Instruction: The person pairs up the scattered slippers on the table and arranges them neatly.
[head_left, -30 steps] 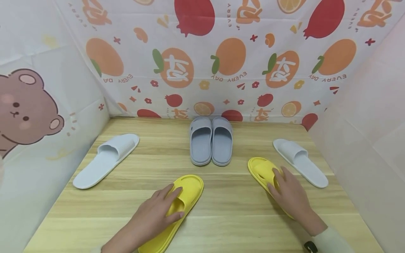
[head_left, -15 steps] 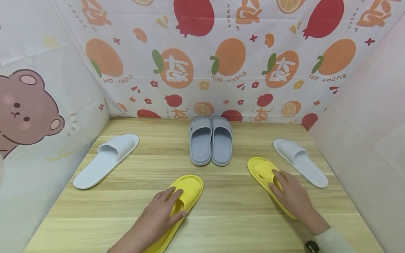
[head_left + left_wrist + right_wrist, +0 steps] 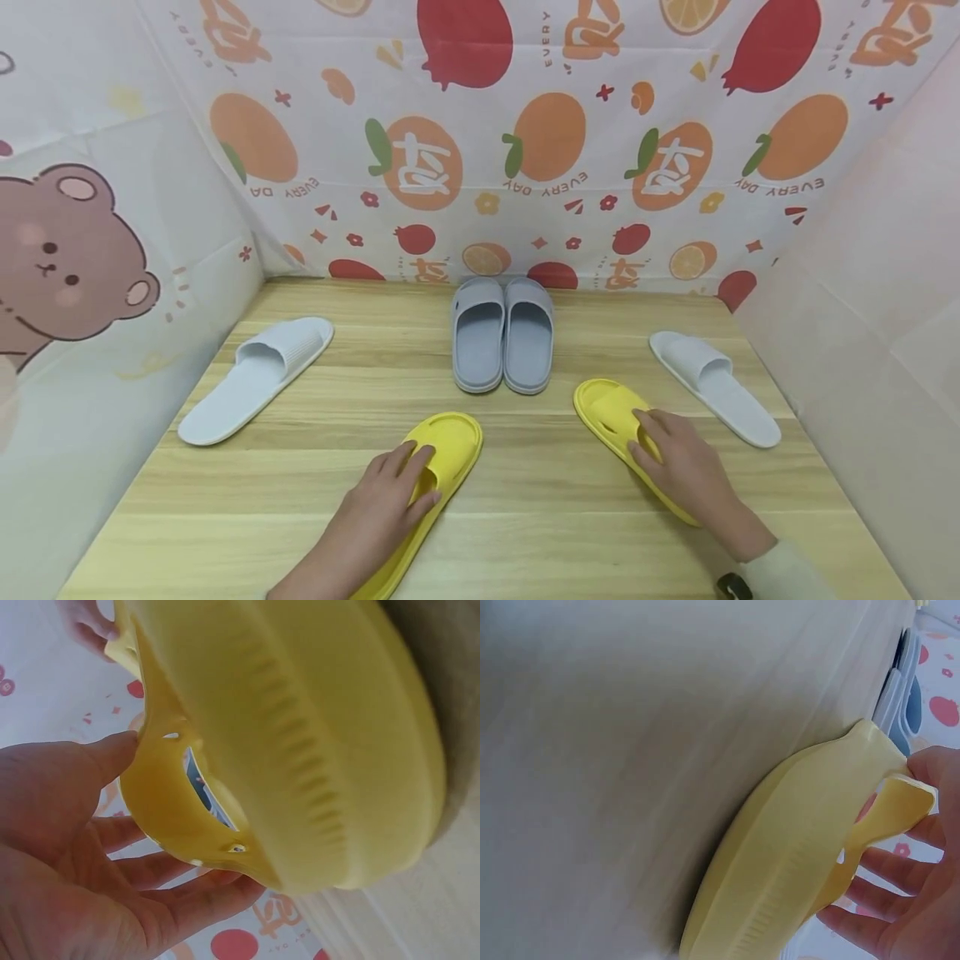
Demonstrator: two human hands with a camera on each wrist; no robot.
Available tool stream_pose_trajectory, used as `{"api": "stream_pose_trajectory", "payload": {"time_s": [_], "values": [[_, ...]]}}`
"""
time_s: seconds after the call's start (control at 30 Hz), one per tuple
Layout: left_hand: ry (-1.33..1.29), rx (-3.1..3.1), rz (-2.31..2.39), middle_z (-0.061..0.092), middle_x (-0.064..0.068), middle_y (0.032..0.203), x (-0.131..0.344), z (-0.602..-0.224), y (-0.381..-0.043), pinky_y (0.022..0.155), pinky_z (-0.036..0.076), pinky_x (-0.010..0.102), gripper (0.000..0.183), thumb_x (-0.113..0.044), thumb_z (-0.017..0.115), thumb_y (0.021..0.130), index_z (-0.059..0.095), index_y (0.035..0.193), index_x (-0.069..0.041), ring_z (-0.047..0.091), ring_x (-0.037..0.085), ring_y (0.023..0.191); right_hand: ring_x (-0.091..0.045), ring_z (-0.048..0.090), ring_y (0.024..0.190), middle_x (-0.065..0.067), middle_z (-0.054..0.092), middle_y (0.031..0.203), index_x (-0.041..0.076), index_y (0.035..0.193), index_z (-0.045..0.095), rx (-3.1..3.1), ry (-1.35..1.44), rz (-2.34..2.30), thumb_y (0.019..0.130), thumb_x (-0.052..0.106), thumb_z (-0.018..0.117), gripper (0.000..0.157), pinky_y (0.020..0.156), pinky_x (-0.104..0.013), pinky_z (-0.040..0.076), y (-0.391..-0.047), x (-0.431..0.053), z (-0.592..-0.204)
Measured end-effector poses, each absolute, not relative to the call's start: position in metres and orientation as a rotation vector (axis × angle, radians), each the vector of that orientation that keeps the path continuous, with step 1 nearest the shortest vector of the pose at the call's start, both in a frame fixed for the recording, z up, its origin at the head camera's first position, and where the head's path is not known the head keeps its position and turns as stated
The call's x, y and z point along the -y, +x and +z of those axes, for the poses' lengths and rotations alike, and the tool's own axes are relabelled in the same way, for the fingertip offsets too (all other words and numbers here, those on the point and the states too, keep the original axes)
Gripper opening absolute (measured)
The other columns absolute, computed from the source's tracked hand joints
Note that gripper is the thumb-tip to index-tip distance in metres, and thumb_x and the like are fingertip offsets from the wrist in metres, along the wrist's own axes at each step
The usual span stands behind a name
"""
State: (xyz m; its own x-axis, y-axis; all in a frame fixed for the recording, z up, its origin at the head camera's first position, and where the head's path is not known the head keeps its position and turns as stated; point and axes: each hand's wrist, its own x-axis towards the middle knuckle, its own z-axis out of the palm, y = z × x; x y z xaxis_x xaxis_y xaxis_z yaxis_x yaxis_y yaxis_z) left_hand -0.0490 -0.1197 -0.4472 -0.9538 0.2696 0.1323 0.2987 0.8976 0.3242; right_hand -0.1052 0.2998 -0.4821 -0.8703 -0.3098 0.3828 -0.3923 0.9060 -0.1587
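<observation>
Two yellow slippers lie apart on the wooden surface in the head view. My left hand [image 3: 375, 512] grips the strap of the left yellow slipper [image 3: 450, 437], thumb on one side and fingers on the other, as the left wrist view also shows. The right yellow slipper [image 3: 609, 406] has its toe angled toward the far left. Across its strap my right hand [image 3: 686, 462] holds on, and in the right wrist view the thumb and fingers [image 3: 889, 870] reach around the strap edge. Both hands cover parts of the slippers' insoles.
A pair of grey slippers [image 3: 480, 354] stands side by side against the fruit-print cloth [image 3: 487, 150] at the back. One white slipper [image 3: 236, 404] lies at the left, another white slipper [image 3: 727, 392] at the right. Pale cloth walls [image 3: 847, 367] border both sides.
The right yellow slipper has shifted a little left and toward me, with my right hand moving along. The left slipper and left hand stay nearly in place. The head view has moved very slightly.
</observation>
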Motion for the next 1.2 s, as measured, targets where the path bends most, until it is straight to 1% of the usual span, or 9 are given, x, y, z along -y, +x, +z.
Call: {"api": "stream_pose_trajectory", "payload": {"time_s": [0.2,0.3,0.43,0.63,0.9,1.03,1.1,1.2], "values": [[-0.439,2.909,-0.49,0.06,0.02,0.134,0.122,-0.45,-0.052,0.076,0.058,0.053,0.055,-0.036,0.075,0.091,0.059,0.136,-0.008,0.06,0.041,0.116,-0.035,0.063,0.108,-0.016,0.066,0.119,0.006,0.135,0.062,2.692,0.6,0.319,0.087,0.027,0.077,0.055,0.076,-0.049,0.058,-0.1,-0.29,-0.482],[-0.441,2.866,-0.463,0.061,0.021,0.131,0.125,-0.451,-0.054,0.076,0.058,0.053,0.054,-0.035,0.076,0.091,0.059,0.134,-0.007,0.061,0.041,0.112,-0.032,0.062,0.11,-0.014,0.065,0.12,0.008,0.136,0.062,2.718,0.594,0.309,0.088,0.031,0.076,0.055,0.072,-0.045,0.059,-0.096,-0.283,-0.482],[-0.438,2.81,-0.452,0.062,0.022,0.128,0.126,-0.452,-0.056,0.072,0.058,0.053,0.053,-0.033,0.077,0.09,0.06,0.133,-0.007,0.063,0.042,0.108,-0.03,0.062,0.113,-0.012,0.064,0.123,0.012,0.138,0.062,2.767,0.589,0.307,0.09,0.034,0.073,0.054,0.067,-0.042,0.058,-0.091,-0.275,-0.479],[-0.395,2.804,-0.459,0.061,0.024,0.13,0.129,-0.454,-0.06,0.073,0.058,0.056,0.053,-0.033,0.076,0.091,0.06,0.134,-0.007,0.063,0.044,0.109,-0.028,0.061,0.117,-0.009,0.063,0.127,0.016,0.14,0.061,2.807,0.626,0.294,0.092,0.035,0.069,0.052,0.064,-0.038,0.058,-0.087,-0.264,-0.475],[-0.357,2.831,-0.437,0.061,0.024,0.129,0.137,-0.45,-0.067,0.068,0.058,0.057,0.053,-0.033,0.075,0.092,0.058,0.136,-0.006,0.062,0.046,0.107,-0.023,0.061,0.112,-0.006,0.064,0.123,0.019,0.138,0.063,2.777,0.687,0.272,0.091,0.035,0.071,0.05,0.066,-0.034,0.057,-0.083,-0.245,-0.474],[-0.324,2.831,-0.424,0.061,0.023,0.128,0.144,-0.45,-0.068,0.064,0.057,0.058,0.052,-0.032,0.075,0.092,0.058,0.135,-0.006,0.062,0.046,0.106,-0.023,0.061,0.111,-0.007,0.065,0.122,0.018,0.138,0.063,2.73,0.742,0.269,0.09,0.034,0.072,0.051,0.069,-0.035,0.058,-0.083,-0.233,-0.476],[-0.315,2.834,-0.41,0.061,0.023,0.128,0.147,-0.45,-0.07,0.064,0.057,0.058,0.052,-0.032,0.074,0.092,0.058,0.135,-0.007,0.062,0.046,0.106,-0.023,0.061,0.112,-0.008,0.064,0.122,0.018,0.139,0.062,2.73,0.752,0.275,0.091,0.034,0.072,0.051,0.072,-0.036,0.058,-0.082,-0.227,-0.477],[-0.323,2.832,-0.396,0.062,0.023,0.125,0.151,-0.45,-0.074,0.068,0.056,0.057,0.052,-0.032,0.074,0.092,0.058,0.134,-0.007,0.063,0.046,0.104,-0.023,0.06,0.114,-0.008,0.063,0.123,0.018,0.14,0.061,2.754,0.74,0.269,0.093,0.035,0.071,0.051,0.076,-0.038,0.058,-0.08,-0.22,-0.476]]}}
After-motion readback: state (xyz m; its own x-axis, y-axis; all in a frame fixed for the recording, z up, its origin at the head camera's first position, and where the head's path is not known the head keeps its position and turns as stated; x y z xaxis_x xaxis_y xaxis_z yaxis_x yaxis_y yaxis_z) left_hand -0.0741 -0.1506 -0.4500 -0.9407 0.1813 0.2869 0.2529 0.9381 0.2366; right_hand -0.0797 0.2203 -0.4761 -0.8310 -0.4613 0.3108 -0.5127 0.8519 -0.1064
